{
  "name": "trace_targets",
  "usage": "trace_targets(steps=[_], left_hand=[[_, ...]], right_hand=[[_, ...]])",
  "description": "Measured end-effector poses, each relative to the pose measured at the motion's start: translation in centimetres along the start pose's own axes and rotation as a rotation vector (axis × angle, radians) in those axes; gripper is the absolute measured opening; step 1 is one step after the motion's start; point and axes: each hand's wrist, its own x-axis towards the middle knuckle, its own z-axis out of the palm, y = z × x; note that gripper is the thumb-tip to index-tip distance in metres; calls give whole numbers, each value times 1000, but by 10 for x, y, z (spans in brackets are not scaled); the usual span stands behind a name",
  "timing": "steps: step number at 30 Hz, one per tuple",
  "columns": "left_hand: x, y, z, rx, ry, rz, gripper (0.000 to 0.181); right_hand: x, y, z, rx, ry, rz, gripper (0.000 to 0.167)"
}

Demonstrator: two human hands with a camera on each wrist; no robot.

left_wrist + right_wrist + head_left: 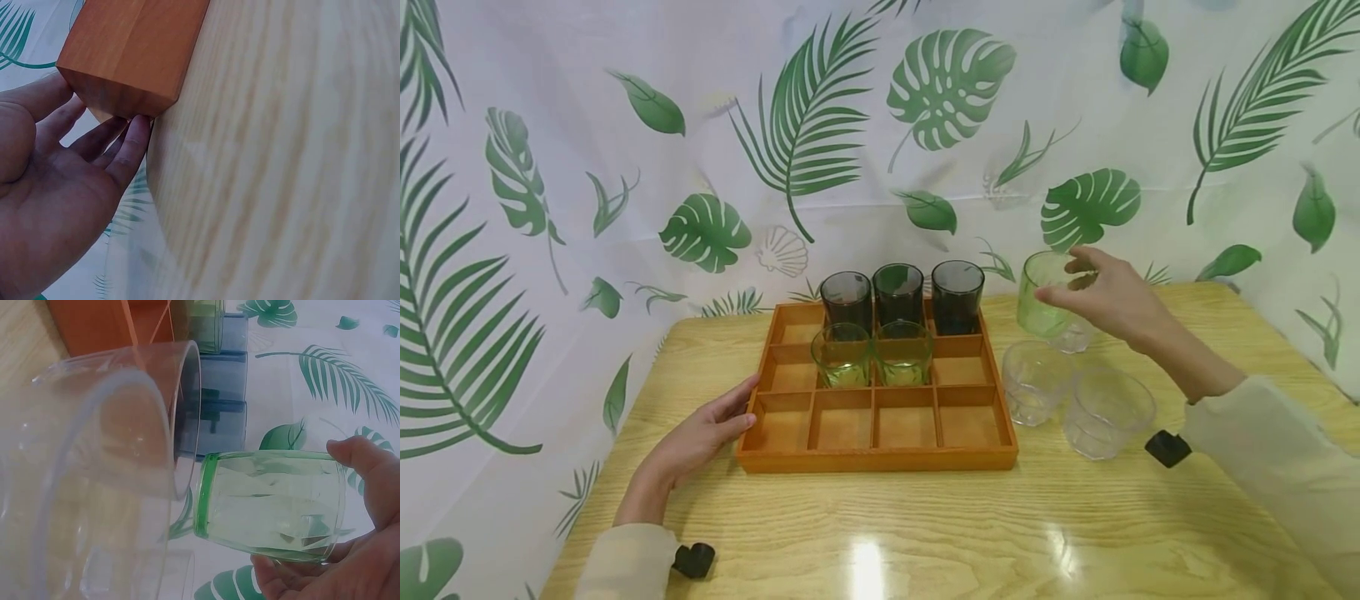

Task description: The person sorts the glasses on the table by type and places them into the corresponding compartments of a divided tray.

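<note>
Light wood-grain desk point(865, 525), plenty of room along near side of orange-brown compartmented wooden tray point(880, 460). L hand point(700, 435): fingers resting on tray's L edge. Faceted clear glasses point(1105, 417) off its R edge, tight gap. Mid row, centre compts: 2 green-tinted glass tumblers point(904, 367). R hand point(1108, 296), well apart from L, pinches pale-green glass tumbler point(1033, 304) nr rim, raised nr desk's far edge. Back row: 3 smoky-grey glass tumblers point(957, 304). Behind: white leaf-print cloth point(865, 225).

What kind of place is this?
It's probably an indoor room, though I can't tell if it's a home. There's a wood-grain table, a white leaf-print backdrop behind it, and a divided wooden tray holding drinking glasses.
</note>
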Motion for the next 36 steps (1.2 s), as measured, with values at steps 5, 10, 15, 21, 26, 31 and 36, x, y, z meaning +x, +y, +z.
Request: trace_targets(steps=[5, 10, 15, 21, 26, 31, 36], left_hand=[[1, 0, 0, -1, -3, 6, 69], [1, 0, 0, -5, -3, 11, 68], [1, 0, 0, -1, -6, 15, 68], [0, -1, 0, -5, -9, 11, 69], [0, 0, 0, 0, -6, 7, 68], [-1, 1, 0, -3, -6, 4, 68], [0, 2, 1, -10, -6, 0, 68]], right_hand=[[4, -4, 7, -9, 1, -15, 99], [9, -12, 14, -24, -4, -23, 101], [11, -22, 22, -25, -14, -37, 102], [13, -32, 35, -12, -49, -46, 103], [14, -40, 46, -3, -57, -74, 101], [15, -45, 58, -31, -71, -86, 100], [14, -48, 66, -59, -78, -86, 97]])
